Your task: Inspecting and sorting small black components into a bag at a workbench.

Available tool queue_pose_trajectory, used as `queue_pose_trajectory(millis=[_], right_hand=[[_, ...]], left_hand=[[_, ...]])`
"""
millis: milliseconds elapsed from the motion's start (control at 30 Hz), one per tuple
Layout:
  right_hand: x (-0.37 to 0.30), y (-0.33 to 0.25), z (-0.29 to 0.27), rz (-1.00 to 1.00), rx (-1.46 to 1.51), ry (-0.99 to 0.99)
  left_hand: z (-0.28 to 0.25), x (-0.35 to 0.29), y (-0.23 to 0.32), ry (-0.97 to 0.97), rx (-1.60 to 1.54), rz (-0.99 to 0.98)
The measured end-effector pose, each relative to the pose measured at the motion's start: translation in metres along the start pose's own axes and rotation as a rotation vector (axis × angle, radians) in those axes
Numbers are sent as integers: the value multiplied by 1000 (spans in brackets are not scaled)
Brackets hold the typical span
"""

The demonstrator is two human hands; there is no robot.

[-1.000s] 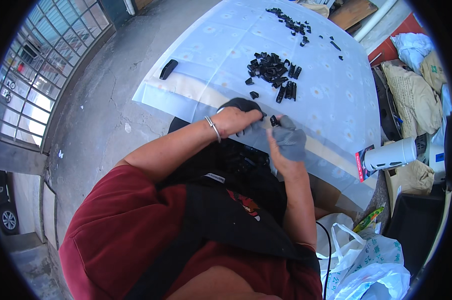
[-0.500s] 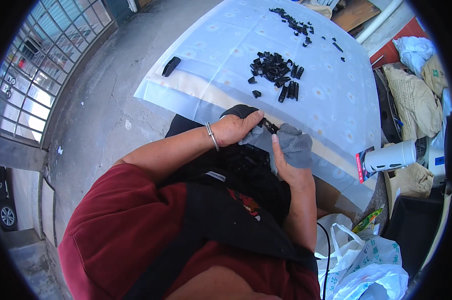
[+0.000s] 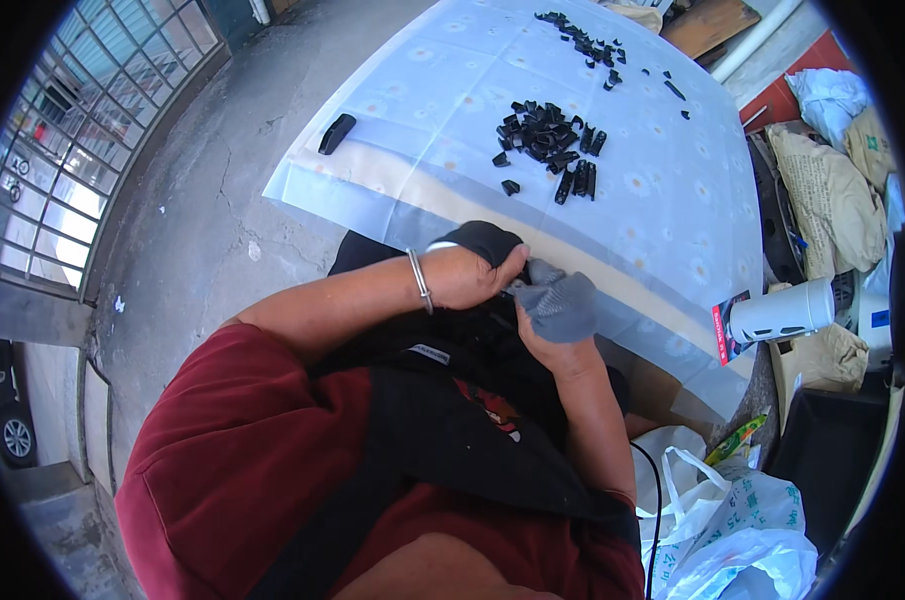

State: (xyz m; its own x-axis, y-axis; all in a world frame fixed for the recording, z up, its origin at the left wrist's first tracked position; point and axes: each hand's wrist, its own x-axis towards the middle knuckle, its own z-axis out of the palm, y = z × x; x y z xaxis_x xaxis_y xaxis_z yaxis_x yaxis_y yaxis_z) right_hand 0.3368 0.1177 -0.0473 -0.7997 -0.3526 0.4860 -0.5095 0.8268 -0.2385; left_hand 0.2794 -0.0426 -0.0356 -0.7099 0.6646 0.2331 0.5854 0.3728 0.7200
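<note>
Head view: left grip (image 3: pixel 477 262), dark-gloved with bare thumb, and right grip (image 3: pixel 557 305), grey-gloved, together just off the near edge of the tabletop (image 3: pixel 422 140); fingers curled, whether grasping anything cannot be told, the space between being hidden. Beyond, on the tabletop: one loose black piece (image 3: pixel 510 187); slender black pieces (image 3: pixel 578 182), upright to its right; heap of small black parts (image 3: pixel 540 135), farther; black fragments (image 3: pixel 597 50), scattered, far; oblong black part (image 3: pixel 337 133), left. Near right: white cylinder (image 3: pixel 782 312).

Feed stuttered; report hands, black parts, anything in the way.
Left hand, right hand together by table, hold hidden. Black parts piled beyond. White cylinder off right, clear of hands.
</note>
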Motion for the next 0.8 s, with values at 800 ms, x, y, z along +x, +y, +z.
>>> queue_pose_trajectory(millis=[800], right_hand=[[20, 18, -12, 21, 340, -40]], left_hand=[[-26, 19, -16, -163, -63, -218]])
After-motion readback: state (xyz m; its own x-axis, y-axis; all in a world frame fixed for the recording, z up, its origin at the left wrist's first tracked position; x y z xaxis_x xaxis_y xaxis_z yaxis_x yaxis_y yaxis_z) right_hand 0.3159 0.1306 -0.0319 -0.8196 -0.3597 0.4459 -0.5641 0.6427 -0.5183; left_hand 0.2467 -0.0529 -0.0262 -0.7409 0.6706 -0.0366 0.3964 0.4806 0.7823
